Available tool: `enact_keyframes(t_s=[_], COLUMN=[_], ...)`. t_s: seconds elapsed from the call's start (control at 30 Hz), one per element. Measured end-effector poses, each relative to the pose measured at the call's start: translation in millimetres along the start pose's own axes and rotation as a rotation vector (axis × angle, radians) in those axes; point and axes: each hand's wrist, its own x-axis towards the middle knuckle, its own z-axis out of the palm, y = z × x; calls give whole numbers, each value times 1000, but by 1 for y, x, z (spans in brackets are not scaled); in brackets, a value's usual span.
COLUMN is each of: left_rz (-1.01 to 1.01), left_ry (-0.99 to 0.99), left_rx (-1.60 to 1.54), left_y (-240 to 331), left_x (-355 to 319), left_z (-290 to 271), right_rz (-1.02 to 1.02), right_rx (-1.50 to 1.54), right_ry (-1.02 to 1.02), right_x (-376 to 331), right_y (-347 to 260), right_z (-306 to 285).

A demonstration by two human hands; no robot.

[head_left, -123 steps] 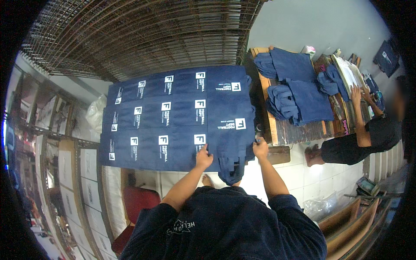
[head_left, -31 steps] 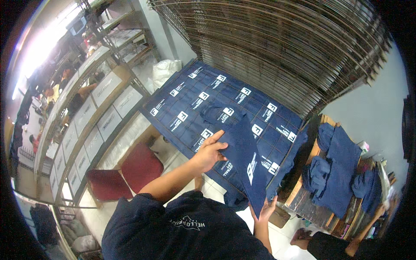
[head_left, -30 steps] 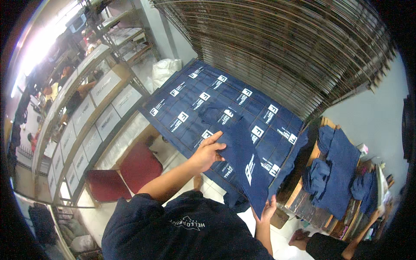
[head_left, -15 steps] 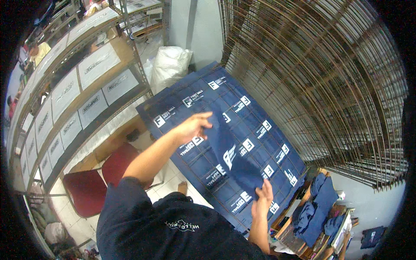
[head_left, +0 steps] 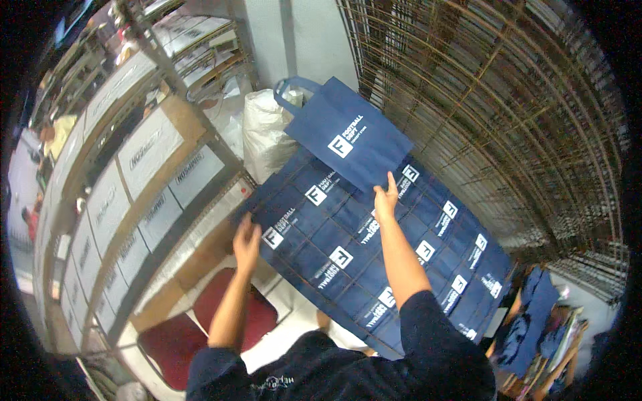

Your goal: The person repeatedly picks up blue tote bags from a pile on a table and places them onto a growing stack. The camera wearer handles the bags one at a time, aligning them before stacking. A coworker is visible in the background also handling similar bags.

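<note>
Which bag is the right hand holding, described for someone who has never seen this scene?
Find the wire rack, then the spread of dark blue bags lying in rows in front of it. The right hand grips the raised bag at the far end, the only one lifted, its loop handle showing.

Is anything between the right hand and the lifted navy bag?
Nothing visible: the right hand already pinches the lower edge of the lifted navy bag. The left hand rests on the spread bags' edge.
</note>
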Motion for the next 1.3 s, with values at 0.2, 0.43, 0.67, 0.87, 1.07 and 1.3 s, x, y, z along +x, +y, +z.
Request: enact_keyframes(t_s=[0.2,0.43,0.67,0.87,1.07,1.3], left_rz=[-544,-1338,-1503,-1316,-1348,-1312], left_ry=[-392,-589,-278,-393,-357,-313], left_rx=[744,654,68,232,289,207], left_y=[-105,-102,-134,-110,-100,-104], left_x=[-321,-410,-362,-339,-324,-329], left_z=[-198,-280,-243,-215,-222,-221], right_rz=[-8,37,13,43,41,-31], right_rx=[-440,-479,-607,-604,-651,-742], right_ry=[220,342,327,326,358,365], right_x=[69,85,88,87,89,91], right_y=[73,78,82,78,73,73], right_z=[-4,-28,-33,-24,-23,-22])
